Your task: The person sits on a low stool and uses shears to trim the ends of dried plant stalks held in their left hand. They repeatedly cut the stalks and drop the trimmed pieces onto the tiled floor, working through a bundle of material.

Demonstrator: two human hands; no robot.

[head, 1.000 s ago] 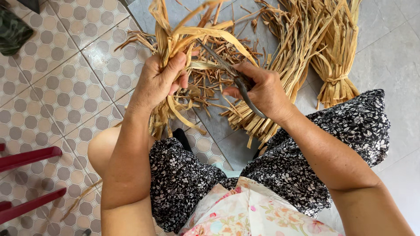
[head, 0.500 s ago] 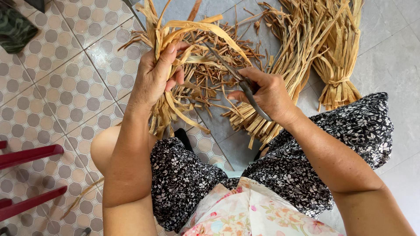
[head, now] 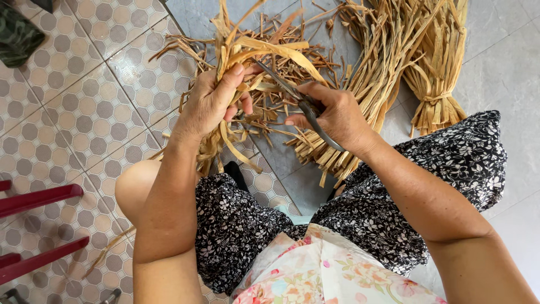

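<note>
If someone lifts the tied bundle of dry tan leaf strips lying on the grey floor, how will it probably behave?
The tied bundle of dry tan leaf strips probably feels light, since the strips look thin and dried. It should lift as one piece, as a band cinches it near one end. The free ends may droop: similar strips in the left hand bend in loops.

The left hand grips a bunch of dried straw strips, fingers wrapped around it. The right hand holds dark scissors against the strips. Tied straw bundles lie on the tiled floor beyond a floral-skirted lap.
</note>
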